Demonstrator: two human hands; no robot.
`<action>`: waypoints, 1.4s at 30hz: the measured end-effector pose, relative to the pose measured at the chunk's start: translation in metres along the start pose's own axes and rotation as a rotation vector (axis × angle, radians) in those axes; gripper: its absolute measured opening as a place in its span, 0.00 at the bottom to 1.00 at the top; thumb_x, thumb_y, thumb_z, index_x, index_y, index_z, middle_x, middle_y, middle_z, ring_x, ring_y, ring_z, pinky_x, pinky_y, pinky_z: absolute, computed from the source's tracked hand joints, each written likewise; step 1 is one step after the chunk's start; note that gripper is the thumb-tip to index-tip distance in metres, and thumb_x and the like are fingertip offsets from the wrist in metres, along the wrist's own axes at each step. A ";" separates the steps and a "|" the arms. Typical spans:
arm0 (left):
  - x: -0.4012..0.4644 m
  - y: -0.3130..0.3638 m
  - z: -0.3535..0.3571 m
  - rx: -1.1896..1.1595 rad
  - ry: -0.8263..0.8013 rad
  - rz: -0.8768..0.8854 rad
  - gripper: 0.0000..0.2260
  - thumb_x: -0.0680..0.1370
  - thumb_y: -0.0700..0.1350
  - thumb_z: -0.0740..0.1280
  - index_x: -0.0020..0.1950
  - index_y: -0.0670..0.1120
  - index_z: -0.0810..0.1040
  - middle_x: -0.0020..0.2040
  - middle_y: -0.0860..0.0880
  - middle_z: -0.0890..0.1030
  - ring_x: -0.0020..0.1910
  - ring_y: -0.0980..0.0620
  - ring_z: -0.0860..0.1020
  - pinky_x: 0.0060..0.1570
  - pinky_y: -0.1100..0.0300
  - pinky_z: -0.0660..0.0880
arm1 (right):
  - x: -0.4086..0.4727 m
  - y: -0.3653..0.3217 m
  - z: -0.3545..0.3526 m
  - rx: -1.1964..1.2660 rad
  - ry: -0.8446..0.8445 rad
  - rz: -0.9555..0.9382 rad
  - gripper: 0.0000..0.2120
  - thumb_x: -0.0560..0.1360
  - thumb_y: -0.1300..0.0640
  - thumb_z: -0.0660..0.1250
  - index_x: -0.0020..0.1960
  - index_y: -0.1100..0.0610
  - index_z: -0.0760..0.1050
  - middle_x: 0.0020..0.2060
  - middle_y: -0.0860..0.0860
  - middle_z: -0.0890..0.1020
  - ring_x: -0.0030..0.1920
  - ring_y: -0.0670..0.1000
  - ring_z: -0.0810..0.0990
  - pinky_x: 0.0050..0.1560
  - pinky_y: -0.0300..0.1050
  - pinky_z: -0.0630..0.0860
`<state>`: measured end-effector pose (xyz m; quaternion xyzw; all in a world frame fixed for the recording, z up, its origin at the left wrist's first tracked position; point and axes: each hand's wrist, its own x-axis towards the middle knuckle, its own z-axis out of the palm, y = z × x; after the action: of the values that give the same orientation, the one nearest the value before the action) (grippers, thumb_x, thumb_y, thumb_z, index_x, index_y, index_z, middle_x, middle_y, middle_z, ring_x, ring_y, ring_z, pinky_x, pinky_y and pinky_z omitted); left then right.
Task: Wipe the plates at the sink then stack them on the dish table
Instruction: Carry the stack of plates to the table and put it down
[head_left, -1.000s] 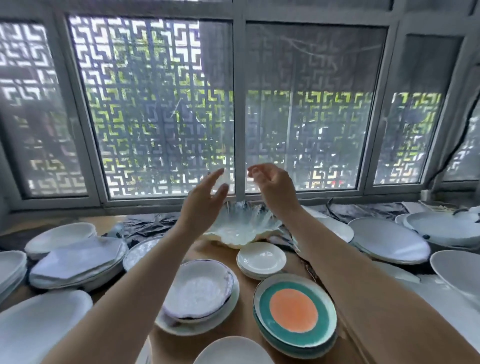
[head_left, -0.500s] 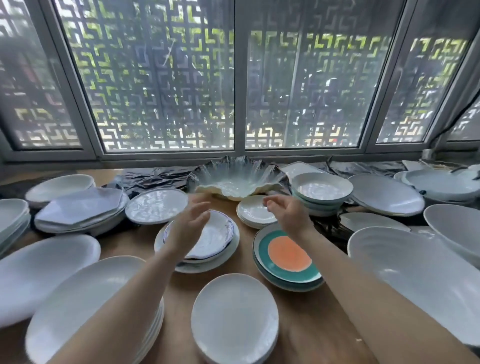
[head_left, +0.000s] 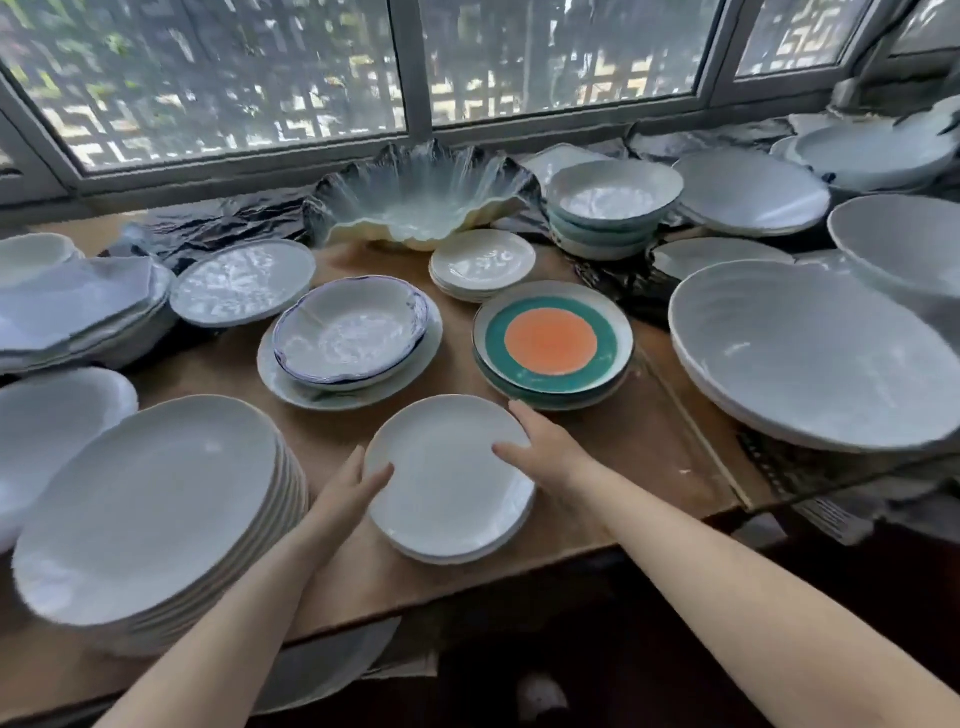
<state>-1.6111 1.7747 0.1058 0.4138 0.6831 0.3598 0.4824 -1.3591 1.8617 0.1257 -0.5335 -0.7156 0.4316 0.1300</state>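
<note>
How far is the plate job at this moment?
Done: many stacks already stand on the dish table. In hand: left hand and right hand grip the top white plate of a small stack. Left: cannot tell; no sink in view.

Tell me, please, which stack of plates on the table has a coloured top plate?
The stack just beyond the right hand: its top plate has an orange centre inside a teal ring, while the other stacks are white or pale.
</note>
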 end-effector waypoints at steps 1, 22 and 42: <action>-0.002 -0.003 0.003 -0.036 -0.021 0.005 0.21 0.77 0.49 0.68 0.68 0.48 0.69 0.65 0.47 0.76 0.67 0.43 0.72 0.66 0.48 0.69 | 0.001 0.002 0.000 0.010 -0.007 0.038 0.37 0.76 0.46 0.66 0.78 0.57 0.52 0.76 0.52 0.59 0.75 0.53 0.58 0.71 0.45 0.57; 0.010 -0.025 0.008 -0.111 -0.030 0.008 0.21 0.82 0.51 0.58 0.73 0.45 0.63 0.69 0.40 0.72 0.67 0.40 0.72 0.69 0.39 0.65 | -0.010 0.024 0.020 0.326 -0.067 0.209 0.38 0.80 0.39 0.54 0.78 0.60 0.42 0.78 0.54 0.52 0.77 0.54 0.52 0.73 0.48 0.52; -0.046 -0.038 0.024 0.229 -0.102 0.294 0.27 0.66 0.37 0.78 0.57 0.57 0.72 0.50 0.70 0.80 0.51 0.75 0.75 0.45 0.82 0.68 | -0.041 0.058 0.041 0.161 0.008 -0.131 0.56 0.58 0.48 0.82 0.76 0.49 0.51 0.72 0.46 0.66 0.69 0.50 0.66 0.64 0.39 0.60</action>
<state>-1.5873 1.7200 0.0822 0.5792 0.6264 0.3246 0.4084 -1.3318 1.8096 0.0685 -0.4750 -0.7115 0.4762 0.2035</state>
